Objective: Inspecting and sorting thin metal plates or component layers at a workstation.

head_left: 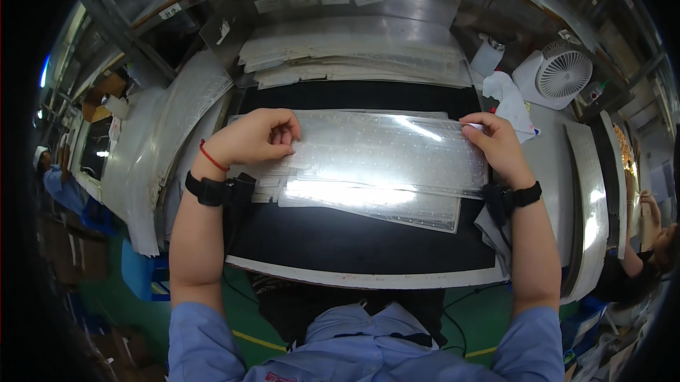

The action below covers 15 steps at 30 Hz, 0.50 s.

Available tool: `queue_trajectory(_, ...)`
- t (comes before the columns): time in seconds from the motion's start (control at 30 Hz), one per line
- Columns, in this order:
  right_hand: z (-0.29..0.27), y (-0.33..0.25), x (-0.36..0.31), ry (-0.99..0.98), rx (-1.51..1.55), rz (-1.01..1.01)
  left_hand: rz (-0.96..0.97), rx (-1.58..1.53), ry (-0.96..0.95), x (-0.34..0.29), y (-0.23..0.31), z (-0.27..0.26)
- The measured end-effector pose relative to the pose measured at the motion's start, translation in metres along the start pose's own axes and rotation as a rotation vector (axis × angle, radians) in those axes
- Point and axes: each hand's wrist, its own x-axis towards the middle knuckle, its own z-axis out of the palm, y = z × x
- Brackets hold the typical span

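Note:
A clear, glossy plastic sheet (397,144) with rows of small dots lies over a stack of similar sheets (425,213) on the black work mat (340,229). My right hand (496,142) pinches its far right corner between thumb and forefinger. At the left end, my left hand (261,137) is closed, thumb and fingertips drawn close together at the sheet's edge. Glare across the stack hides where one sheet ends and another begins. Each wrist wears a black strap with a small device, and a red cord circles the left one.
Behind the mat lies a pile of translucent sheets (354,52). More sheets stand at left (166,127) and right (588,205). A white fan (563,74), a white cloth (506,102) and a bottle (489,54) are at the back right. Other people work at both sides.

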Motion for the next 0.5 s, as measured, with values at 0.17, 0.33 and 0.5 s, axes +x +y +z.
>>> queue_trajectory(0.17,-0.001,0.004,0.001,-0.005,0.006,-0.006,-0.009,0.009,-0.036,0.0,0.001,-0.001)
queue_trajectory(0.33,0.0,0.001,0.0,-0.006,0.008,-0.003,0.002,0.019,-0.011,0.003,-0.005,0.001)
queue_trajectory(0.5,0.0,0.005,0.001,0.004,0.002,-0.019,0.01,0.007,0.028,0.004,-0.008,0.001)
